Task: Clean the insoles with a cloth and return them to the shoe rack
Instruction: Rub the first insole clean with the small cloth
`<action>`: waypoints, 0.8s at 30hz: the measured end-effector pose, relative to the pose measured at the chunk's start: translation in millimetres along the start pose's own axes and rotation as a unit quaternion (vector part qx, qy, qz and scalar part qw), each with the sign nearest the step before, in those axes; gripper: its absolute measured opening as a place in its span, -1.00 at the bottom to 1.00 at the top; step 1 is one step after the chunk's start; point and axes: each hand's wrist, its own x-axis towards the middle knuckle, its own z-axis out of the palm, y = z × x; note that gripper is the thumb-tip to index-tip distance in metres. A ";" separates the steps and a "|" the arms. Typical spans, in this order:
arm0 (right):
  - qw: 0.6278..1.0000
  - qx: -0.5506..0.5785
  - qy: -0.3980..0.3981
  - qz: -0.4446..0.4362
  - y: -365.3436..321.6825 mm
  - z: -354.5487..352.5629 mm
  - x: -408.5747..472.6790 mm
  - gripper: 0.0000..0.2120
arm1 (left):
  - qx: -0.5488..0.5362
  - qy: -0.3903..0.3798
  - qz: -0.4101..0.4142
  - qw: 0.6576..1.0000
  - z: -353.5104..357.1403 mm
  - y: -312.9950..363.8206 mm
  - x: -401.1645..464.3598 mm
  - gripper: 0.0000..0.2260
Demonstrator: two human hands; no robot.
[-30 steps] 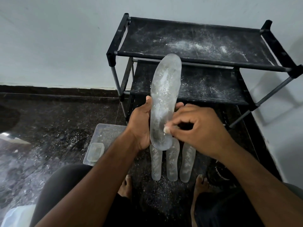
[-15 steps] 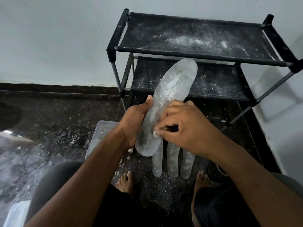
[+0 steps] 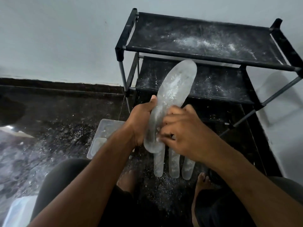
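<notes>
**Before the rack: one insole in hand, three waiting on the floor**

Between the person's knees and the shoe rack [image 3: 211, 38], item one: a translucent insole [image 3: 170, 102], held up off the floor. The left hand [image 3: 141, 122] grips its left edge, thumb up along the side. The right hand [image 3: 185, 133] lies across the heel end with curled fingers pressing or pinching; whether a cloth sits under them cannot be told.

Change noted: a second ago the insole stood nearly upright; now its toe leans right, toward the middle shelf, and the right hand has slid lower. This suggests rubbing under way rather than finished (white residue remains on the surface).

Orientation: long axis runs from lower left to upper right, heel nearest the person, toe toward the rack.

Items two to four: three insoles [image 3: 173, 163] side by side on the floor below, not yet returned.
</notes>
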 end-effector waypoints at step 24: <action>0.996 0.003 0.094 0.008 -2.0 12.8 -0.9 -0.76 | -0.112 -0.124 -0.027 0.986 -5.7 -2.4 7.4 -0.33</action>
